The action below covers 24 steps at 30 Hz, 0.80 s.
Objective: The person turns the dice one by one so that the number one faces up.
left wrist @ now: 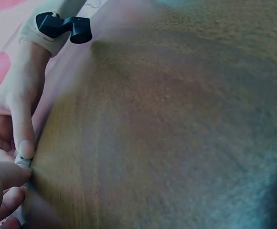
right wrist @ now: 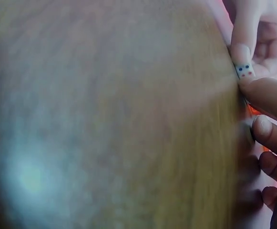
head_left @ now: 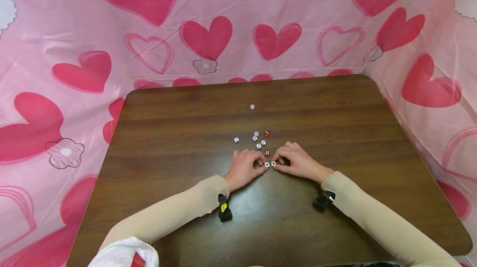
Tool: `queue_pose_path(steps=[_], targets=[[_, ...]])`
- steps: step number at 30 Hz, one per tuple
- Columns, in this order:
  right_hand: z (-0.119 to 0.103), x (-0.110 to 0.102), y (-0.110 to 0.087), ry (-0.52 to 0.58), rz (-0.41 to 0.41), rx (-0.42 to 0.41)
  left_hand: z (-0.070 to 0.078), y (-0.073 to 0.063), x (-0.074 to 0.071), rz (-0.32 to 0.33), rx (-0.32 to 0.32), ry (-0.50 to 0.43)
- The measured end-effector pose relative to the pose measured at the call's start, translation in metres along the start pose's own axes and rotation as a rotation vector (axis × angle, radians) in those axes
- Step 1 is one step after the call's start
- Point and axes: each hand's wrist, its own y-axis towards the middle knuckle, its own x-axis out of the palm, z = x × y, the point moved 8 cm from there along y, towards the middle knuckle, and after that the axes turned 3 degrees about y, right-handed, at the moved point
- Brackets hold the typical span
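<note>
Two white dice, each with a red dot on top, lie close together near the middle of the brown table [head_left: 186, 151]. My left hand [head_left: 244, 168] pinches the left die [head_left: 267, 164] between thumb and index finger. Facing it, my right hand [head_left: 298, 162] pinches the right die [head_left: 273, 163] the same way. A narrow gap parts the two dice in the head view. Just beyond them is a red die [head_left: 267, 153] with white pips. In the right wrist view a white die [right wrist: 244, 71] with coloured pips shows between the fingertips; the left wrist view mostly hides the dice.
Past the hands sit another red die [head_left: 266, 133] and several white dice, including a close pair [head_left: 255, 138]. One white die [head_left: 236, 140] lies off to the left, another [head_left: 252, 107] farther back. A pink heart-print cloth [head_left: 238, 56] hangs behind the table.
</note>
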Motion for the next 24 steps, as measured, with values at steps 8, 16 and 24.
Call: queue_pose_path(steps=[8,16,24], targets=[[-0.005,0.003,0.000,-0.009,0.006,-0.002,0.000,-0.003,0.003,0.012,0.005,-0.006],[-0.008,0.006,0.002,-0.021,0.018,-0.006,-0.001,-0.006,0.003,0.039,0.011,-0.026],[0.006,-0.004,0.001,0.196,0.096,0.081,-0.003,-0.006,0.004,0.065,0.040,-0.025]])
